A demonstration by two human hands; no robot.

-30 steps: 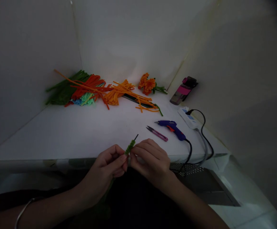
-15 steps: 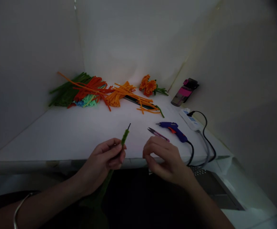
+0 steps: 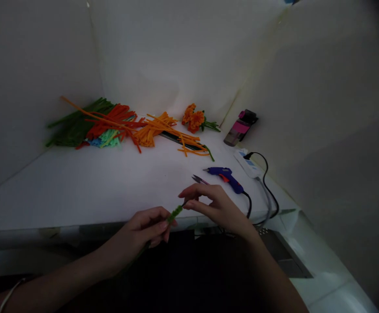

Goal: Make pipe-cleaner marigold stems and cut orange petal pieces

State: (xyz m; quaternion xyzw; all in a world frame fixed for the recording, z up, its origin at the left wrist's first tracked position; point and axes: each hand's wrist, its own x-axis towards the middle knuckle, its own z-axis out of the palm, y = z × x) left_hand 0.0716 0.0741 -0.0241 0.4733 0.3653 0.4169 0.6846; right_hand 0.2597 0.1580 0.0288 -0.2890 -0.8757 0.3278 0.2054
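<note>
At the lower middle of the frame, the left hand (image 3: pixel 148 228) is closed in a pinch on a green fuzzy coil (image 3: pixel 175 213), which slants up and to the right from between thumb and fingers. A thin dark tip (image 3: pixel 184 203) pokes out of the coil's upper end. Just beyond, right of centre, the right hand (image 3: pixel 215 206) is bent with thumb and forefinger at that tip; whether they press on it, I cannot tell.

The step in hand looks like fine work at the coil's end, the left hand steadying and the right attending to the tip. The next move seems to call for a firm left hold and a light, exact touch, so the coil does not slip or loosen.

Behind the right hand, partly hidden by it, snips (image 3: pixel 200 179) lie on the worktop (image 3: pixel 111 187), with a blue glue gun (image 3: pixel 225 175) just beside them. Farther right are a white power strip (image 3: pixel 248 164) and a bottle (image 3: pixel 241 127). Orange flowers (image 3: pixel 194 120) lie at upper centre; orange (image 3: pixel 148 134), red (image 3: pixel 108 124) and green (image 3: pixel 72 132) fuzzy strips spread toward the upper left.
</note>
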